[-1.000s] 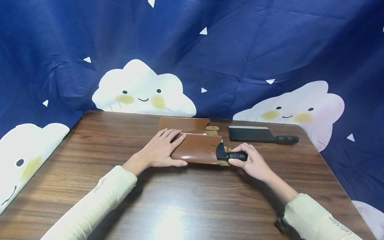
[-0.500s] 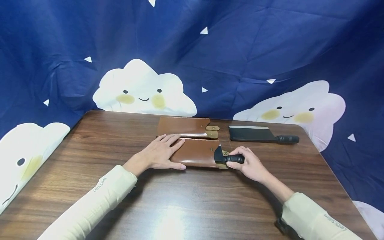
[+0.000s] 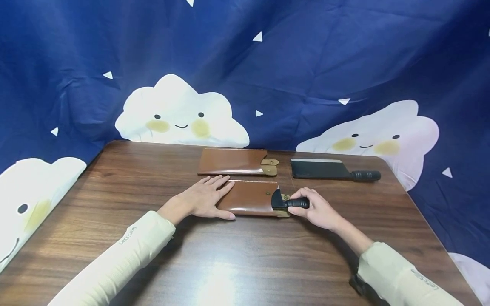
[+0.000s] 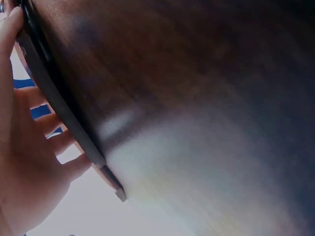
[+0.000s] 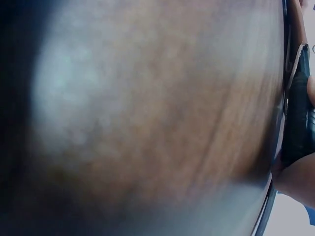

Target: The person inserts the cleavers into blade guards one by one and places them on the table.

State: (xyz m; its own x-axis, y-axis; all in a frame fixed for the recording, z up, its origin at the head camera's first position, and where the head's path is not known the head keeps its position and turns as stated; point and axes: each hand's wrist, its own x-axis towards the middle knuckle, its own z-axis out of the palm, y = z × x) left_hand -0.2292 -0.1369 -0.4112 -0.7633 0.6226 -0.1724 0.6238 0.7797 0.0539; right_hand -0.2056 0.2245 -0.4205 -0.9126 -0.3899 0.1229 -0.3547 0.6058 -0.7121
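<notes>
In the head view a brown leather sheath [image 3: 249, 196] lies flat on the table, with a cleaver's blade in it. Only the black heel of the blade and the black cleaver handle [image 3: 297, 203] show at its right mouth. My right hand [image 3: 319, 211] pinches this handle between thumb and fingers. At the sheath's left end my left hand [image 3: 200, 199] rests with fingers spread along the far side and thumb at the near edge. The left wrist view shows the left hand [image 4: 37, 132] along the sheath's edge. Part of the handle [image 5: 298, 118] appears in the right wrist view.
Behind it lies a second brown sheath [image 3: 233, 161] with tan snap straps at its right end. A second black cleaver [image 3: 320, 169] lies at the back right, handle pointing right. A blue cloud-print curtain [image 3: 275, 76] hangs behind the wooden table [image 3: 183, 263].
The front sheath and its cleaver have slid slightly nearer and left, both hands moving along. A gap now shows between the two sheaths, and the back sheath's lower strap is uncovered.
</notes>
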